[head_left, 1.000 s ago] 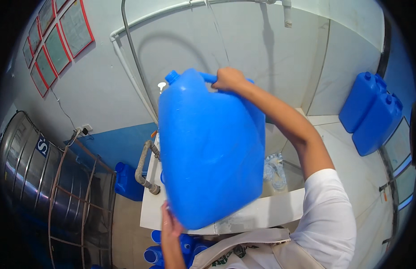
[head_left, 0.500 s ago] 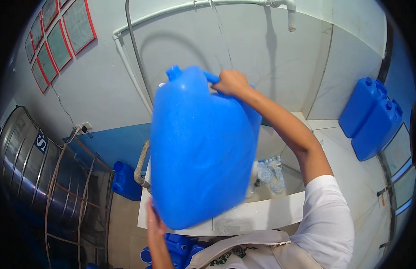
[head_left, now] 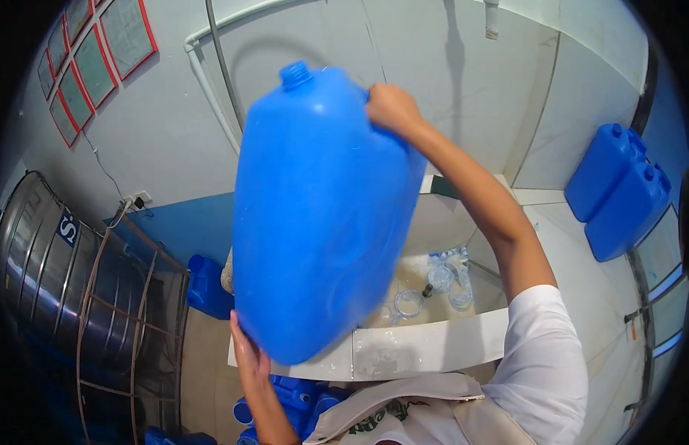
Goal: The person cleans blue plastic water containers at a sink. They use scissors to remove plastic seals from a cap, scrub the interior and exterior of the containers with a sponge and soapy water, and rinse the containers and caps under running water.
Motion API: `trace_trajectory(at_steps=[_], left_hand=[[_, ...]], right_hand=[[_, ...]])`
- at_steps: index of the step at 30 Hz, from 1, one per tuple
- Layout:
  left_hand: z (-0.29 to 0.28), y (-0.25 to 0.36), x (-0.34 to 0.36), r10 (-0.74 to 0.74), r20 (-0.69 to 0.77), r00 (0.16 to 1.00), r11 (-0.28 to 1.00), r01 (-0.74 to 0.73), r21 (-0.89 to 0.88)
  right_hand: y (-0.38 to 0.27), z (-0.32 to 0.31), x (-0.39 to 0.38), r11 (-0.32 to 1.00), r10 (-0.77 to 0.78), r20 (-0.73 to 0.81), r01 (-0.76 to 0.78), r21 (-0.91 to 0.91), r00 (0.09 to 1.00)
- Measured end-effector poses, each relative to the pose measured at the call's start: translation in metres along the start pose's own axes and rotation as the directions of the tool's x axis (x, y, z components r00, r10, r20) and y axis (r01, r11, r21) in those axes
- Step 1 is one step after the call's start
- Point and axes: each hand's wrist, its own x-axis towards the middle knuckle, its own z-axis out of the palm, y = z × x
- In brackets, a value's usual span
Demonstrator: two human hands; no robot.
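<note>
A large blue plastic jerrycan hangs tilted in front of me over the front edge of a white-tiled basin. At its top left, the threaded neck points up and shows no cap. My right hand is closed around the handle at the jerrycan's top right; the body hides most of that handle. Down at the lower left corner, my left hand cups the jerrycan, with fingers up along its side and thumb by the bottom. Inside the basin lie several clear plastic pieces in shallow water.
Two blue jerrycans stand on the tiled ledge at right. Below the basin's front are more blue containers, and another blue jerrycan stands left of it. A ribbed steel tank sits behind a rusty metal frame at far left.
The jerrycan has turned and shifted slightly left and upward, its neck now higher and more toward me. Both hands moved with it, and more of the basin's inside shows.
</note>
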Motion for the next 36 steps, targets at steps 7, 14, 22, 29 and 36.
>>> trace_trajectory(at_steps=[7, 14, 22, 29, 36], left_hand=[[-0.029, -0.087, 0.02, -0.157, -0.005, 0.988, 0.98, 0.155, -0.125], [-0.018, -0.025, 0.024, -0.004, -0.036, 0.999, 1.0, 0.005, 0.025], [-0.05, -0.028, -0.001, -0.19, 0.012, 0.982, 0.981, 0.19, -0.028], [-0.024, -0.075, 0.049, -0.002, -0.046, 0.999, 1.0, 0.001, -0.016], [-0.031, -0.016, 0.006, -0.176, -0.005, 0.984, 0.98, 0.175, -0.094]], right_hand=[[0.021, 0.026, -0.009, 0.996, -0.022, 0.022, 0.024, -0.09, 1.0], [-0.013, -0.01, 0.002, 0.999, 0.035, -0.059, -0.034, 0.024, 0.998], [-0.01, 0.014, -0.013, 0.993, 0.003, 0.134, 0.013, -0.12, 0.991], [0.008, 0.01, -0.001, 0.998, -0.032, -0.128, 0.039, 0.054, 0.991], [-0.025, 0.002, -0.012, 0.995, -0.101, -0.037, 0.101, -0.009, 0.994]])
